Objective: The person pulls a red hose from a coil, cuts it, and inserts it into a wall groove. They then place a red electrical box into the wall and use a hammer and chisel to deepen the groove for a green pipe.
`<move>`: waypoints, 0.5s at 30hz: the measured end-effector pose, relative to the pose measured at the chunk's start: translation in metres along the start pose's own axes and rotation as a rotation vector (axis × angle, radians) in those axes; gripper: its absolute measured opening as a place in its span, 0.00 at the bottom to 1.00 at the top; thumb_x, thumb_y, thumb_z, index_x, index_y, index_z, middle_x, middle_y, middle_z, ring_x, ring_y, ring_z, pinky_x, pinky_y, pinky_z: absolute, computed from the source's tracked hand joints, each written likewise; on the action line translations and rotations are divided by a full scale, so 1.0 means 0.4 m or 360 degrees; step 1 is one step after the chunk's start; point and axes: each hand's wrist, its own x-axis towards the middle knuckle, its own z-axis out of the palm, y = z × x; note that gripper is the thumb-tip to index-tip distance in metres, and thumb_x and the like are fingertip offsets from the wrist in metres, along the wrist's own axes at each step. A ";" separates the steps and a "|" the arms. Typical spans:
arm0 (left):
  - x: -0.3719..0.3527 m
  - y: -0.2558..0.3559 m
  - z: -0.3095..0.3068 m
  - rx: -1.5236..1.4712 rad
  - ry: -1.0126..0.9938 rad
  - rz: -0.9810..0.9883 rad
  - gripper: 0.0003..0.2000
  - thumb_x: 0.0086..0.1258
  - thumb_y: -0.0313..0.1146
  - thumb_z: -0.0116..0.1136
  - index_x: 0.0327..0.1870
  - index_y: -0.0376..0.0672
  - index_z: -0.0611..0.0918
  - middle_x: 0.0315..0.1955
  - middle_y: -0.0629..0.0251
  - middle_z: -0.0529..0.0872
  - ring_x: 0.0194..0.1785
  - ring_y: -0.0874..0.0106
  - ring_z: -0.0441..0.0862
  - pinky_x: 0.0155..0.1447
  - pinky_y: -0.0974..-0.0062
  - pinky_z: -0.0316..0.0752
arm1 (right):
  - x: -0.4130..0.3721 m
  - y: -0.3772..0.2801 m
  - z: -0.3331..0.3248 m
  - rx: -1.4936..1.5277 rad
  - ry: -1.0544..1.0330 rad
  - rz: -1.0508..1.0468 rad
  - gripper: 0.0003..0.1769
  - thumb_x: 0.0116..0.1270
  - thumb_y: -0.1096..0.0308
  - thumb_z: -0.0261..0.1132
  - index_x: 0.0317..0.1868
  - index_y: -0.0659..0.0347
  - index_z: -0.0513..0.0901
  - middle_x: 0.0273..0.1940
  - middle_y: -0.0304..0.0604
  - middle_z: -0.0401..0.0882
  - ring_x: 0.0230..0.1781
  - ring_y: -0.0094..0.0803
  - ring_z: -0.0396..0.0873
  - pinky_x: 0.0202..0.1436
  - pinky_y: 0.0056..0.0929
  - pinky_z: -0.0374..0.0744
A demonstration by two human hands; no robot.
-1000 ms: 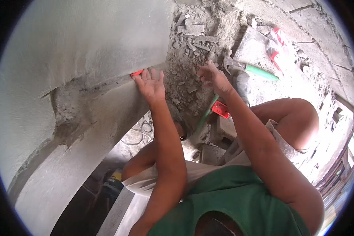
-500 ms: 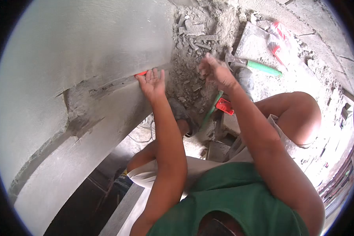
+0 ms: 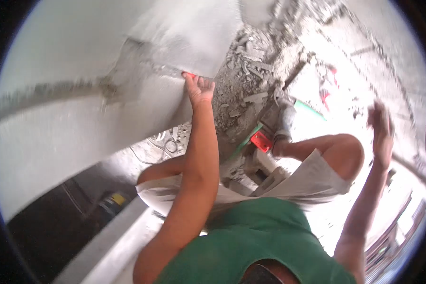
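My left hand point(image 3: 199, 88) is at the lower edge of the pale wall point(image 3: 142, 113), near its corner. Its fingers are bent around a small red piece point(image 3: 189, 75) set in the chiselled groove point(image 3: 161, 68); most of that piece is hidden by the hand. My right hand point(image 3: 382, 130) is raised far off to the right, blurred by motion, with its fingers stretched out and nothing seen in them. Below, between my legs, a red electrical box point(image 3: 261, 141) lies close to a green rod-like handle point(image 3: 246, 142).
Broken rubble point(image 3: 251, 61) covers the floor beside the wall corner. A green-handled hammer point(image 3: 310, 110) lies beyond my shoe point(image 3: 285, 120), by a red-and-white plastic bag point(image 3: 327, 90). Loose cable point(image 3: 168, 144) is under the wall. A dark container with a yellow patch point(image 3: 116, 199) stands lower left.
My right hand has swung away to the right from over the rubble. The left hand stays at the red piece, its fingers now more bent. The view has turned.
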 end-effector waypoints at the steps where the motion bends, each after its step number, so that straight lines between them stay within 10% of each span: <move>1: 0.001 -0.004 -0.002 0.0010 0.0013 0.0017 0.58 0.55 0.70 0.67 0.80 0.46 0.52 0.81 0.64 0.44 0.83 0.56 0.40 0.81 0.48 0.38 | -0.030 0.040 -0.035 -0.0022 -0.0015 0.0052 0.27 0.82 0.51 0.48 0.58 0.68 0.79 0.37 0.40 0.77 0.35 0.22 0.72 0.41 0.23 0.73; 15: 0.007 -0.023 0.022 -0.0113 0.0198 0.0227 0.53 0.52 0.69 0.71 0.77 0.52 0.62 0.78 0.70 0.59 0.81 0.66 0.50 0.78 0.50 0.41 | -0.135 0.137 0.017 -0.0029 0.0269 0.0301 0.21 0.78 0.54 0.58 0.52 0.66 0.83 0.35 0.36 0.78 0.33 0.21 0.69 0.38 0.21 0.70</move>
